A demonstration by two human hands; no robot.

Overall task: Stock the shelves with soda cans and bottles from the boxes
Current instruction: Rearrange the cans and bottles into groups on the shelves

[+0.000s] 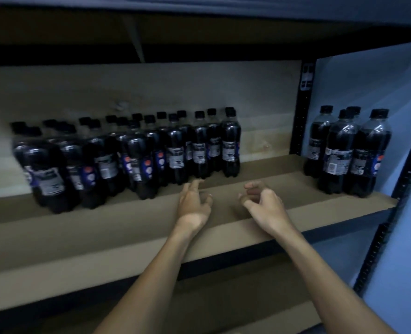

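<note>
Several dark cola bottles [137,155] with black caps stand in rows on the left and middle of a brown shelf board [284,169]. A second small group of bottles [349,153] stands at the shelf's right end. My left hand [193,203] hovers over the shelf just in front of the main group, fingers loosely spread, holding nothing. My right hand [262,201] hangs beside it over the bare middle stretch, fingers loosely curled and empty. Neither hand touches a bottle.
A black perforated upright [304,107] stands behind the gap between the two bottle groups, and another upright [402,189] frames the right side. A dark shelf runs overhead. A lower shelf board [223,297] shows below my forearms. A pale blue wall lies right.
</note>
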